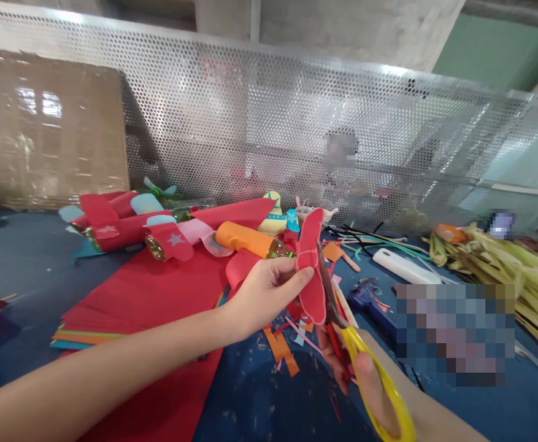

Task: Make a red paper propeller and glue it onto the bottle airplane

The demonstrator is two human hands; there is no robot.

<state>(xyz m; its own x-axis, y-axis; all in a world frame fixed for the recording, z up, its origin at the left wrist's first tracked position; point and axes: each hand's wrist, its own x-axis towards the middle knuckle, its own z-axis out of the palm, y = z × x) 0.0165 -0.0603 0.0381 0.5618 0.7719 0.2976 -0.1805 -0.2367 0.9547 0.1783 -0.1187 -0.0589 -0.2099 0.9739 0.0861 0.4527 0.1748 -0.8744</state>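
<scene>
A red, two-lobed paper cutout with a pale edge line (309, 236) is held up just to the right of a fanned stack of red paper sheets (158, 313), which is spread on a dark blue tabletop (250, 399). The cutout is pinched at its narrow middle by the left hand (269, 294), with thumb and fingers closed on it. A pair of scissors with yellow handles and dark blades (349, 334) is gripped by the right hand (370, 374), farther to the right of the stack; the thumb is put through a handle loop. The blades are pointed upward along the cutout's right edge; how far they are parted cannot be told.

Orange and pale blue paper scraps (281, 350) are scattered to the right of the stack, below the cutout. At the stack's far edge, red paper-wrapped tubes with star decorations (130, 230) are grouped, and beside them an orange paper-wrapped bottle (243, 239) is laid on its side. Well to the right of the stack, a dark blue glue gun (374, 304), a white plastic handle (407, 267) and a heap of yellowish dried husks (484, 264) are seen. Behind the stack, a perforated metal panel (287, 123) is set upright, with a brown cardboard sheet (52, 129) leaned against it at left.
</scene>
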